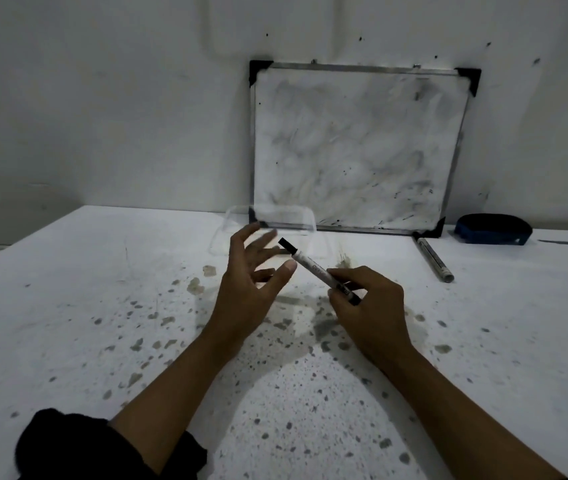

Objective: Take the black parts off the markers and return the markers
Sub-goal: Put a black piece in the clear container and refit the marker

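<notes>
My right hand (pixel 362 299) grips the lower end of a white marker (pixel 313 270) that points up and left, with a black part (pixel 287 245) on its far tip. My left hand (pixel 251 278) hovers just left of that tip with fingers spread and holds nothing; its thumb is close to the marker's barrel. A second marker (pixel 434 259) lies on the white table (pixel 68 306) at the right, in front of the whiteboard's lower corner. A clear plastic container (pixel 270 225) stands behind my left hand; something dark shows through it behind my fingers.
A smeared whiteboard (pixel 355 147) leans against the wall at the back. A blue and black eraser (pixel 493 228) sits to its right. The tabletop is speckled with dark ink stains around my hands. The table's left edge runs diagonally at the far left.
</notes>
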